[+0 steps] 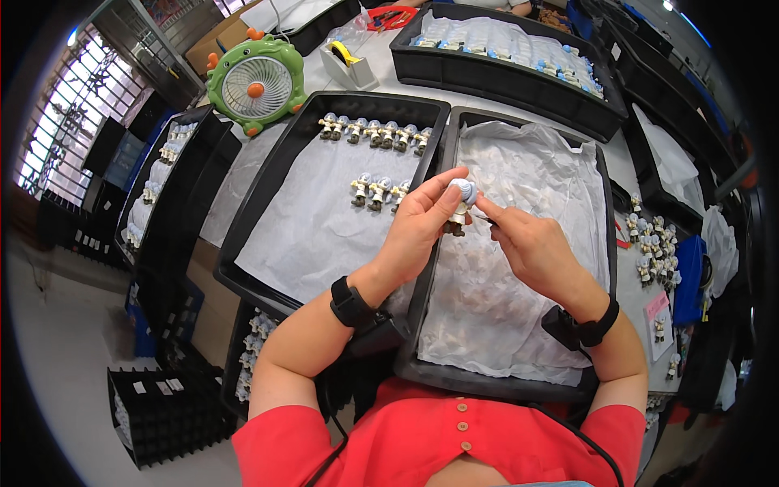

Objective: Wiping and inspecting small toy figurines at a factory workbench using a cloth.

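Above the paper-lined right tray [611,243], my left hand [415,227] grips a small figurine [464,191] between thumb and fingers. The figurine has pale blue-white hair, a whitish body and a dark base, and stands roughly upright. My right hand [531,243] is closed in a pinch close to its right side, the index fingertip at the hair. A thin dark bit shows at those fingers, too small to name. In the left tray [243,235], similar figurines [375,132] lie in a far row, with a shorter row [378,191] nearer, partly behind my left hand.
A green frog-shaped fan [256,88] and a tape dispenser [349,66] stand beyond the left tray. A black bin [511,85] of wrapped figurines sits at the back. More figurines [656,252] cluster on the right beside a blue box [690,280]. Further bins [174,187] stand left.
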The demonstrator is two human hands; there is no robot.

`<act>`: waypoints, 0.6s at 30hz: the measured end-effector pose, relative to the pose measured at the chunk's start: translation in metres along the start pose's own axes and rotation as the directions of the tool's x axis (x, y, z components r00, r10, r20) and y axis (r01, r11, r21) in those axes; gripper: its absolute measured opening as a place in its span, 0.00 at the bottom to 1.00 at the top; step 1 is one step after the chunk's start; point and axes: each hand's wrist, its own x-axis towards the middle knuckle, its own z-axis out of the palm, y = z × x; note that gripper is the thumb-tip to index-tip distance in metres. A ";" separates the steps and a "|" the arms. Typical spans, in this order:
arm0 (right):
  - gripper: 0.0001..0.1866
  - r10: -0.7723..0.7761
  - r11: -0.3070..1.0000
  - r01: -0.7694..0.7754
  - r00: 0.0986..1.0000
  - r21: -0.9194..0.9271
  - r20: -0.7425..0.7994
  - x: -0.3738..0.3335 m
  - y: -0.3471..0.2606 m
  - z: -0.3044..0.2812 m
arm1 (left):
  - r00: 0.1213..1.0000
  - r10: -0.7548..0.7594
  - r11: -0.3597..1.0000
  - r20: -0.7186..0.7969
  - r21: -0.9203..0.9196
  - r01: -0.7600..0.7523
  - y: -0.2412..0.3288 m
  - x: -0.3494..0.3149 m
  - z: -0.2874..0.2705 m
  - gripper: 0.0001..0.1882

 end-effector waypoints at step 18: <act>0.24 0.002 1.000 -0.001 1.000 -0.031 0.011 0.000 -0.001 -0.002 | 1.000 -0.007 1.000 -0.002 0.015 0.007 -0.002 0.001 0.000 0.23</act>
